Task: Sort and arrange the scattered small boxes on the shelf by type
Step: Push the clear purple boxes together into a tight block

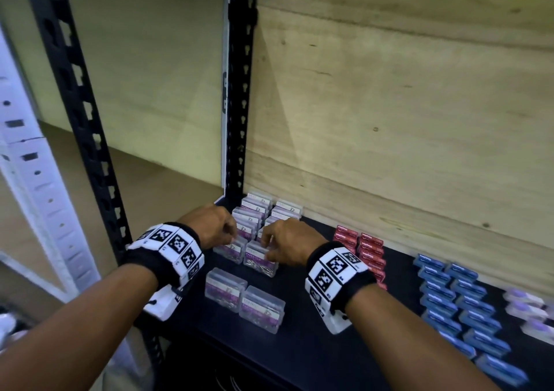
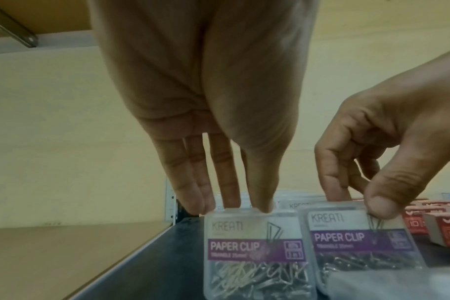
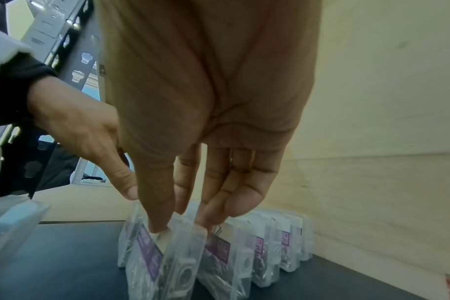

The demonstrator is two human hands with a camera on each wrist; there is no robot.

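Clear plastic paper clip boxes with purple labels stand in two rows [image 1: 263,210] at the left end of the black shelf [image 1: 314,345]. My left hand [image 1: 232,236] pinches the top edge of the front box of the left row [image 1: 229,252] [image 2: 254,253], thumb in front and fingers behind. Beside it, my right hand [image 1: 266,242] [image 3: 183,223] pinches the top of the front box of the right row [image 1: 257,261] [image 2: 352,239] [image 3: 167,253] the same way. Both boxes stand upright on the shelf. Two more paper clip boxes [image 1: 244,300] stand apart, nearer the shelf's front edge.
Right of the clip boxes stand a double row of red boxes [image 1: 362,249], then two rows of blue boxes [image 1: 458,306], and white-and-purple boxes [image 1: 527,306] at the far right. A black upright post [image 1: 239,105] and a plywood back wall [image 1: 389,120] bound the shelf.
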